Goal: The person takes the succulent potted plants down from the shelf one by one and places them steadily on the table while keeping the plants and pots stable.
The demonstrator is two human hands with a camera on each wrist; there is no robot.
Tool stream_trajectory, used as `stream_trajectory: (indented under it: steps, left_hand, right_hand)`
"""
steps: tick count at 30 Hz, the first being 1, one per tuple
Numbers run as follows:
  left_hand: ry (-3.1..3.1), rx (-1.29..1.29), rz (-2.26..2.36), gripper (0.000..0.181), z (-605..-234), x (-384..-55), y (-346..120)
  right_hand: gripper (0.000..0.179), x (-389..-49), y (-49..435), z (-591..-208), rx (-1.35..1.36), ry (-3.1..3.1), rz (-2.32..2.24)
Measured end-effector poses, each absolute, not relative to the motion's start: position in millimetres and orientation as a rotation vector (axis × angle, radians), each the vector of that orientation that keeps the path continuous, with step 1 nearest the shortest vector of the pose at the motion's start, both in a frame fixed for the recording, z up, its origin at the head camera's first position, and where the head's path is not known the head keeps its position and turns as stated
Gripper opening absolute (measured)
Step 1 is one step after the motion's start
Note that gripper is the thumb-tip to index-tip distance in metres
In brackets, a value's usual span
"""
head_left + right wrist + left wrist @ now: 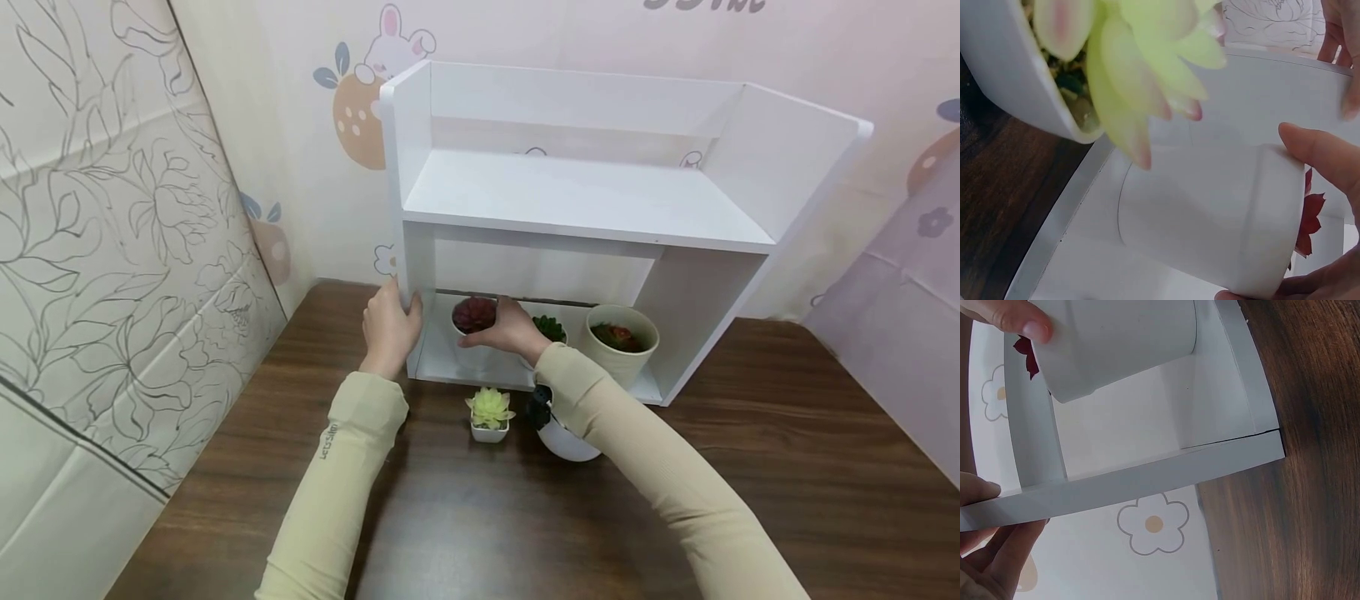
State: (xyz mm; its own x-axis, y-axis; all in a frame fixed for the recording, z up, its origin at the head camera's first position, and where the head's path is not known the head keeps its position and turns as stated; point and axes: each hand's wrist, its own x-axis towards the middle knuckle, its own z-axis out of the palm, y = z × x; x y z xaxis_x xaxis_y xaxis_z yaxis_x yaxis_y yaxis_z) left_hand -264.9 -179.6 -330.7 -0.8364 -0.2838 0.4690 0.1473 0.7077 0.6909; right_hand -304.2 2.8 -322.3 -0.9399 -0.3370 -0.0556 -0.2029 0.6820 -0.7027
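Pot (1204, 219), red plant (473, 313) inside: within right hand (512, 327), thumb and fingers pinching rim. Shelf (577, 190): around right hand, side gripped by left hand (390, 331). Step, apparently: settling pot; base contact unclear from here. Next move likely calls for level base, gentle release.

2 hands show. At the right edge, the right hand (1335, 164) grips a smooth white pot (1204, 212), its thumb on the rim's near edge and its fingers at the opposite side. Dark red leaves (1310, 222) poke out past the pot's mouth. At the top right corner, the left hand (1343, 31) holds the edge of a white panel (1254, 94). Close to the lens, pale green leaves (1141, 56) with pink tips spill from a white planter (1004, 69). Brown wood grain marks the surface (997, 169) beside the white shelf (1097, 256); line-drawn foliage covers the wall (1272, 22).
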Motion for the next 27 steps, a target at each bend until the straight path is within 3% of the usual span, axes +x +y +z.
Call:
stream_trajectory:
  steps: [27]
  left_hand:
    - [-2.369, 0.125, -1.002, 0.028, -328.0, -262.0, -179.2]
  right_hand:
    - [0.086, -296.3, -0.4, -316.3, -0.399, 2.862, -0.880]
